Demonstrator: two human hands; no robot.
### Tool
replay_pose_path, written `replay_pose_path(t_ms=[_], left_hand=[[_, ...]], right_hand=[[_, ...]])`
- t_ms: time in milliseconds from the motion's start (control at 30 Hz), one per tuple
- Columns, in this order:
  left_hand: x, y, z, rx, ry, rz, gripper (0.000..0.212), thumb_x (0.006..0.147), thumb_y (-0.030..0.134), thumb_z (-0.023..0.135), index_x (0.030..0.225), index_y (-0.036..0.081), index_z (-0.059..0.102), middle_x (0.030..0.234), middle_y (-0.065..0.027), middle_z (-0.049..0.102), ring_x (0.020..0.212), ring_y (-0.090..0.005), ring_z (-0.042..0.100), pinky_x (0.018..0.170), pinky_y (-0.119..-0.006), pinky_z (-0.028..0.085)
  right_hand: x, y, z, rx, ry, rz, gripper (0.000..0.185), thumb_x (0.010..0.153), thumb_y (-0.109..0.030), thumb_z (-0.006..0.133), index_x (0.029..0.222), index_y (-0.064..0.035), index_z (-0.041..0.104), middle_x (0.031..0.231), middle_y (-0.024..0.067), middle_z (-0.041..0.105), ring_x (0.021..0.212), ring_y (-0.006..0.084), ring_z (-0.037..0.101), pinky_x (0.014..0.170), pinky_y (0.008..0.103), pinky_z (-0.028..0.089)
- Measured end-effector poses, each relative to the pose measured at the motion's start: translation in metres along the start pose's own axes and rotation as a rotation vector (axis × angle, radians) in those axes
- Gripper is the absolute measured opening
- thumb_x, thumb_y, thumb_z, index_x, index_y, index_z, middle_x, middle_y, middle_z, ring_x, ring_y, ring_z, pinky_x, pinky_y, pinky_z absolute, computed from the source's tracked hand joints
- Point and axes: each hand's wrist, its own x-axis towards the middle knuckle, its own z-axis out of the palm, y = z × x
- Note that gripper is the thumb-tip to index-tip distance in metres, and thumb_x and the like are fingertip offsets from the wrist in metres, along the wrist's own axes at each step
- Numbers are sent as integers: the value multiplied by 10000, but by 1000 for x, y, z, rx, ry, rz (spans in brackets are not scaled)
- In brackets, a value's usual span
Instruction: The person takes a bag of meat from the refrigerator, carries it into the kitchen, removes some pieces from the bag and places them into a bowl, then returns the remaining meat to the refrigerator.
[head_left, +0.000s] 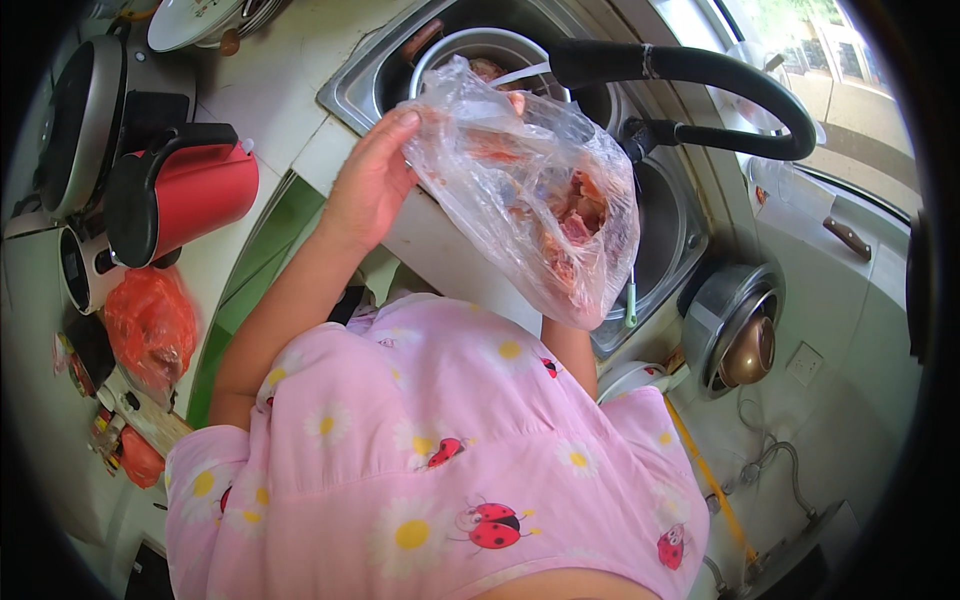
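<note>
A clear plastic bag (517, 195) with raw meat (577, 217) low in its right part spans the front of the sink. My left hand (375, 176) pinches the bag's left edge between thumb and fingers. The right forearm rises behind the bag, which hides my right hand. Behind the bag's top, a round metal pot (480, 37) stands in the left basin with more meat (487, 70) inside. Water runs into it from a black flexible faucet (600, 64).
A red kettle (202, 195) and a red plastic bag (150, 322) stand on the left counter. Stacked metal bowls (727, 330) are right of the sink. A knife (847, 238) lies on the window ledge. A green-handled utensil (631, 300) rests at the right basin.
</note>
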Motion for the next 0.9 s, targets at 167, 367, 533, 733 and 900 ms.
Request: replay_pose_path(t_ms=[167,367,533,733,900], left_hand=[[-6,8,1,-113,32,-8,305,828,190,410,1082,29,464,1055,-65,527,1004,-188,488,885,-353,369],[-7,13,7,-337,-113,-149,423,853,324,356,1163,42,413,1109,-106,507,1075,-246,455,872,-379,393],[23,-65,-24,155,-105,10,474,855,383,339,1156,26,423,1076,-143,522,904,-255,539,719,-365,472],[44,-67,-23,-437,-140,-497,405,855,334,393,1038,-10,499,980,-149,557,779,-222,545,691,-356,474],[49,-71,-5,-177,-68,-477,431,838,363,429,1031,-14,511,969,-162,558,870,-260,555,752,-392,478]], right_hand=[[-6,7,2,-31,-9,4,451,804,-298,520,1174,-58,429,1070,92,525,966,223,516,866,352,424],[-18,12,1,-85,-7,18,447,803,-293,522,1172,-58,430,1067,90,526,965,219,515,865,349,425],[-23,17,0,-135,-25,38,444,803,-289,523,1170,-57,431,1064,88,526,964,216,515,865,346,425],[-22,20,-6,-155,-18,39,440,803,-283,525,1168,-57,433,1060,86,527,963,213,514,864,342,426],[-21,18,-6,-181,-30,42,437,802,-279,527,1167,-56,434,1057,85,528,963,209,514,863,340,426]])
